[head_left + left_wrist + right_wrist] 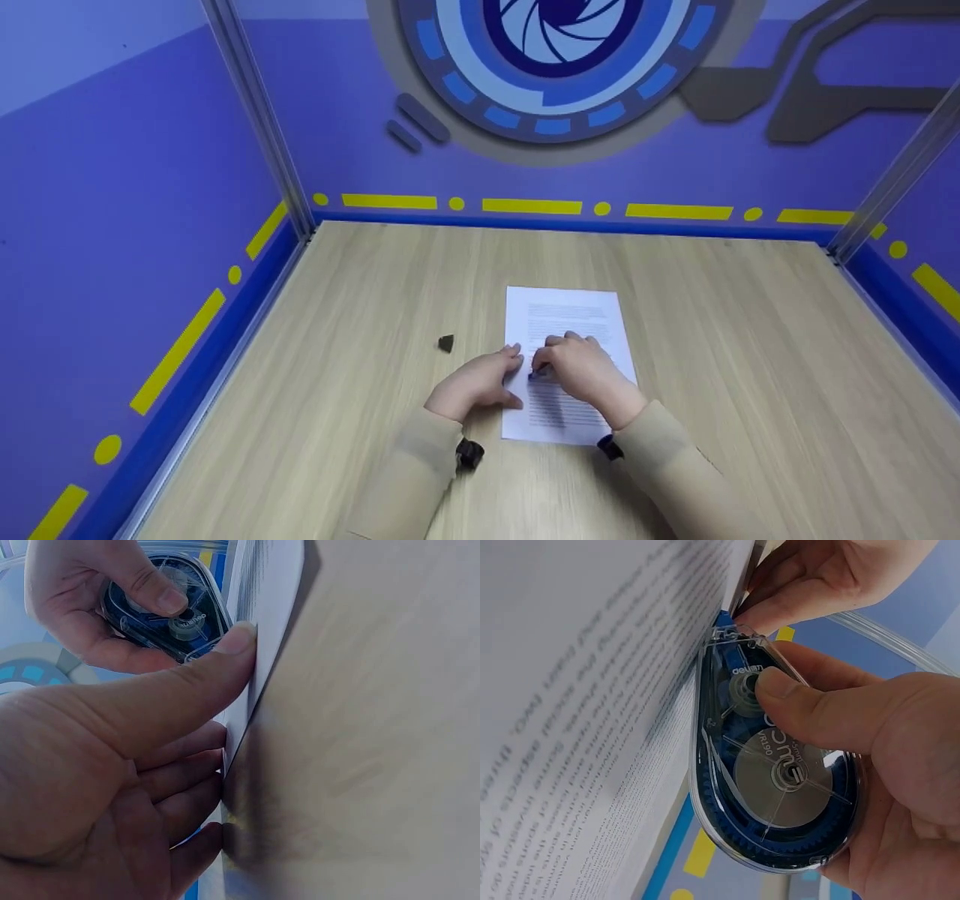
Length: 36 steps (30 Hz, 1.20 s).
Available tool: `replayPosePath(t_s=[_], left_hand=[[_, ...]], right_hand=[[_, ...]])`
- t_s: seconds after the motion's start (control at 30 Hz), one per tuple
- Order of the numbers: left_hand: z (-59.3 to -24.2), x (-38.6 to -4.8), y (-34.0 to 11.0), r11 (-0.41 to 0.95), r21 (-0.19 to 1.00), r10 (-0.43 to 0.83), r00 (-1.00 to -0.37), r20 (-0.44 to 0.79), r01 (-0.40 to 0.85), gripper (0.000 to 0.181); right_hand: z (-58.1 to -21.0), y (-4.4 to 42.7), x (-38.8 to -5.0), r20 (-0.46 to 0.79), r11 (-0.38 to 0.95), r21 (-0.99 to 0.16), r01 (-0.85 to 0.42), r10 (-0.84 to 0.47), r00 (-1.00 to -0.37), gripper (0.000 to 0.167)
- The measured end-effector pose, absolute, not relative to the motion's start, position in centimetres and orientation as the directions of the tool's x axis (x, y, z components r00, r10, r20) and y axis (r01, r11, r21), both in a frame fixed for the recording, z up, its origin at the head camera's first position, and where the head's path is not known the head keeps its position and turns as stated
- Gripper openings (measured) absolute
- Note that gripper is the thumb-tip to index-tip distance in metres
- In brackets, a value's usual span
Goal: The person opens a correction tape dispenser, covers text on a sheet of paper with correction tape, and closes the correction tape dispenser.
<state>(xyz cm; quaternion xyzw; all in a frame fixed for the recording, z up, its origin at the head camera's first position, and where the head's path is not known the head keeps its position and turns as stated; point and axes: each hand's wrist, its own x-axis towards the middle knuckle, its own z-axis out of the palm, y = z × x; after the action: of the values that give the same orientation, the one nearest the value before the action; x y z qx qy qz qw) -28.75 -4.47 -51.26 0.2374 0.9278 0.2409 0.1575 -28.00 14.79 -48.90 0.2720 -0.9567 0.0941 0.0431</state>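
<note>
A printed sheet of paper [517,421] lies on the table. Over its middle, my right hand [583,367] grips a clear and blue correction tape [780,757], thumb on one flat side and fingers behind. The blue tip [724,618] of the correction tape meets the printed page in the right wrist view. My left hand [480,381] rests at the sheet's left edge, with the thumb and extended fingers touching paper and table. The left wrist view shows its thumb [180,694] on the margin and the correction tape beyond it.
A small dark angular piece [446,343] lies on the wooden table [360,360], left of the sheet. Blue-purple panels [315,120] with yellow marks enclose the back and sides. Each wrist carries a small black device [470,454].
</note>
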Motion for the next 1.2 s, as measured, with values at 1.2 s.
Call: replayPosePath(t_s=[1.2], left_hand=[[-51.53,-28.77,-4.47,0.77,0.529,0.51,-0.842,-0.174,0.357,0.079]], right_hand=[[-48.87,15.47,-28.4,0.124,0.835,-0.131,-0.534,-0.521,-0.845,0.011]])
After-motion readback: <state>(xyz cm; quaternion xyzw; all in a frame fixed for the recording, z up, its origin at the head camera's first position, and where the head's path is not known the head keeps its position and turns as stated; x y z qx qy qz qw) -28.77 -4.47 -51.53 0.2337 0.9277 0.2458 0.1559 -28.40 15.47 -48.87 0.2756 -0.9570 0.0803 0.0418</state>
